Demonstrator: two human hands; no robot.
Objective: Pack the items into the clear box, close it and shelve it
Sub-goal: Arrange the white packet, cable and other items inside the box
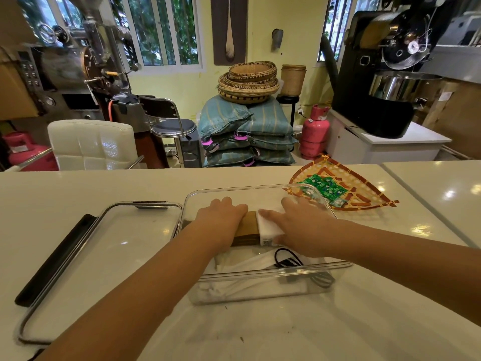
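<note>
The clear box (263,269) stands open on the white counter in front of me. Inside it lies a flat brown and white packet (251,227), over white bags and a black cord (286,259). My left hand (221,217) lies flat on the packet's brown part, fingers curled over its far edge. My right hand (294,225) presses with straight fingers on the white part. The box's clear lid (104,256) lies flat to the left of the box. Green sachets (325,188) sit on a woven tray (364,188) behind the box to the right.
A dark strip (54,259) lies along the lid's left side. Beyond the counter stand a white chair (91,144), a stool (171,126), stacked sacks with baskets (247,82) on top, pink gas cylinders (313,134) and roasting machines at both sides.
</note>
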